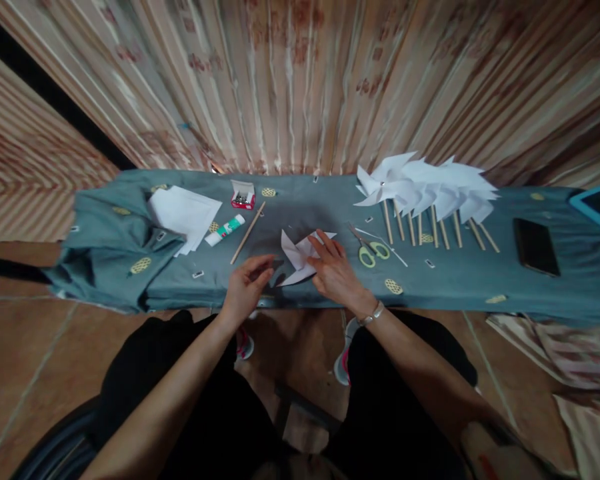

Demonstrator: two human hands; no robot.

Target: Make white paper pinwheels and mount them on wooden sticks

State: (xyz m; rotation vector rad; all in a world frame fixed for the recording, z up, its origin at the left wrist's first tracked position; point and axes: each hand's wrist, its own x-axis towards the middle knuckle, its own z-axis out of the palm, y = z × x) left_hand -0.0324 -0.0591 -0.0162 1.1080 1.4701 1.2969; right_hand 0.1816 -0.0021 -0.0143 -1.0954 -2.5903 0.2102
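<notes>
A white paper pinwheel (291,252) without a stick lies on the cloth-covered table in front of me. My right hand (336,272) is on its right part, fingers pressed onto the folded paper and hiding its middle. Just left of the pinwheel, my left hand (250,285) hovers near the table's front edge. Its fingers are bent, with a gap between thumb and forefinger, and I see nothing held there. A wooden stick (248,232) lies slantwise beyond the left hand. Right of the right hand rest scissors (373,251) with yellow-green handles.
At the left are white paper sheets (187,212), a glue stick (225,230) and an open red box (243,198) of small metal pieces. Finished pinwheels (425,187) on sticks overlap at the back right, near a black phone (536,247) and a blue-edged device (593,205).
</notes>
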